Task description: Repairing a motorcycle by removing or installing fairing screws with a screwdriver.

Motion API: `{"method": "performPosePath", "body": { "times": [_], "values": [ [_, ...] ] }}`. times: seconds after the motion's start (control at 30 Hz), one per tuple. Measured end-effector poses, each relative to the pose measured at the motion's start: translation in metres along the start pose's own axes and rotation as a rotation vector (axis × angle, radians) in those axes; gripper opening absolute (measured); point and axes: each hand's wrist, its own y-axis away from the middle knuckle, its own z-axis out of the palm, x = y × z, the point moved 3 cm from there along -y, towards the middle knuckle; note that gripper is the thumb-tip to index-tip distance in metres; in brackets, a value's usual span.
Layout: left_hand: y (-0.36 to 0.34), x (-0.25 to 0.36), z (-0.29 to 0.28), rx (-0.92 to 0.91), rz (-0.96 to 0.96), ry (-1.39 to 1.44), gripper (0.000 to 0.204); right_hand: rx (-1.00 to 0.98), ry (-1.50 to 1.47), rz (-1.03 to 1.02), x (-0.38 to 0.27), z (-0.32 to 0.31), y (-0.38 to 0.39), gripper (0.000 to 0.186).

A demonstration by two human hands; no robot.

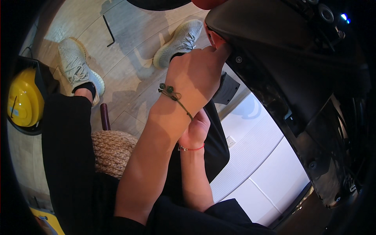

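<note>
Black-panelled machine (333,78) filling the right side of the view, its long lower edge running obliquely toward the lower right. Grey-brown plank floor (129,15) at upper left; white ribbed wall (250,133) between the machine and the person's lap. The machine's smooth black cover (266,43) projects leftward at the top, its left end lying directly at the fingers of the left hand (201,70), just beyond the knuckles. The left forearm crosses over the right one. The left fingers bend in at the cover's edge, beside a red-orange part (214,38); their tips are hidden, so whether they grip anything cannot be told. The right hand (197,127) lies beneath the left wrist, nearer the person and apart from the cover's end; its fingers are concealed and its state cannot be determined. Left of the forearms, a braided seat (113,150); farther left, a yellow hard hat (25,98) in a black bin (41,78). Two grey knit sneakers (74,64) rest on the planks. Below the left hand, a dark perforated plate (230,88). Between and above the sneakers, an L-shaped hex key (109,29). Smallest, a round bolt head (239,59) just right of the left hand.
</note>
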Motion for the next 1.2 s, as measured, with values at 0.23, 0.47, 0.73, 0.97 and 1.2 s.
{"method": "performPosePath", "body": {
  "times": [0.23, 0.47, 0.73, 0.97, 1.2],
  "values": [
    [-0.002, 0.003, 0.000, 0.001, 0.001, 0.014, 0.031, 0.037, 0.365, -0.122, -0.001, -0.004, -0.007, 0.039],
    [-0.002, 0.001, 0.000, 0.015, 0.003, 0.003, 0.031, 0.078, 1.007, -0.459, 0.006, 0.011, -0.003, 0.035],
    [-0.002, 0.002, 0.001, 0.005, 0.022, -0.002, 0.034, 0.009, 0.716, -0.283, 0.002, -0.002, -0.006, 0.027],
    [-0.001, 0.002, 0.002, 0.016, 0.052, -0.008, 0.032, 0.054, 0.450, -0.130, 0.006, -0.004, -0.015, 0.031],
    [-0.002, 0.003, 0.002, 0.046, 0.062, 0.001, 0.030, 0.015, 0.542, -0.164, 0.007, 0.002, -0.020, 0.033]
  ]
}}
